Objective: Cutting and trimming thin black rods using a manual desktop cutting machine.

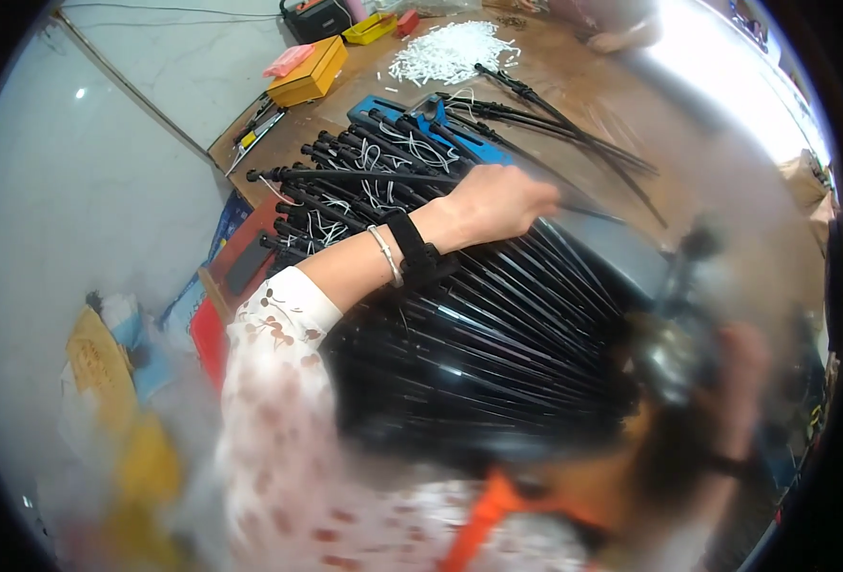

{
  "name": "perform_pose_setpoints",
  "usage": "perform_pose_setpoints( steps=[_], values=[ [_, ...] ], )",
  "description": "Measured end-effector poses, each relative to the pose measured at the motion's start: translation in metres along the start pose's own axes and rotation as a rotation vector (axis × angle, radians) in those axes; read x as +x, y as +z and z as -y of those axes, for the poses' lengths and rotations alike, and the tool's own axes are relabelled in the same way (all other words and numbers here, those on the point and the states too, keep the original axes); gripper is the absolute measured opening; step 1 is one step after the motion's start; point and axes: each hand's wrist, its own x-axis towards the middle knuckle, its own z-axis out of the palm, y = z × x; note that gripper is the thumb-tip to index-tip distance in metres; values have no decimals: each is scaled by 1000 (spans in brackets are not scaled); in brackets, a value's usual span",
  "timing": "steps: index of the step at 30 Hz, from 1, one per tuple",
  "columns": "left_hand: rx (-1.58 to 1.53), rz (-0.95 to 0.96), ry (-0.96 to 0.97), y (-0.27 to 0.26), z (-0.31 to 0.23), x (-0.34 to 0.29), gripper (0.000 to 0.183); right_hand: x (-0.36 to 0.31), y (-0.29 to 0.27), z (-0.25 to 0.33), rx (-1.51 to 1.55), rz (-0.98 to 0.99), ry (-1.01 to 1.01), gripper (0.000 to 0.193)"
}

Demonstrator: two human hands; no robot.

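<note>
My left hand is closed in a fist over a large fan of thin black rods. One black rod runs crosswise into that fist from the left, and a thin length comes out beyond the fingers. Many rods have thick knobbed ends with loops of white cord. My right hand, at the lower right, is smeared by motion. Beside it is a blurred, shiny metallic thing; whether the fingers hold it is hidden by the blur.
Behind the rods lies a blue tool or holder. More black rods lie on the brown table. A pile of small white pieces, a yellow box and a yellow tray stand farther back. Another person's hand rests at the far right.
</note>
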Motion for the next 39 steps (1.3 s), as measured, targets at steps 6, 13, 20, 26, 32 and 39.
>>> perform_pose_setpoints(
  steps=[6, 13, 20, 26, 32, 39],
  values=[
    [142, -13, -41, -12, -3, -3, 20, 10, 5, 20, 24, -28, -2, 7],
    [68, -83, 255, -4, -26, 37, 13, -47, -18, -34, -155, -38, 151, 4],
    [-18, -40, 475, 49, -71, 98, 19, -90, -74, -40, -235, -143, 253, 3],
    [-137, 88, 491, 80, -108, 129, 16, -102, -63, -56, -231, -127, 274, 4],
    [-264, 172, 247, 74, -99, 122, 28, -99, -44, -58, -267, 51, 378, 7],
    [-387, 22, 277, 91, -102, 121, 21, -100, -29, -61, -210, -68, 278, 7]
  ],
)
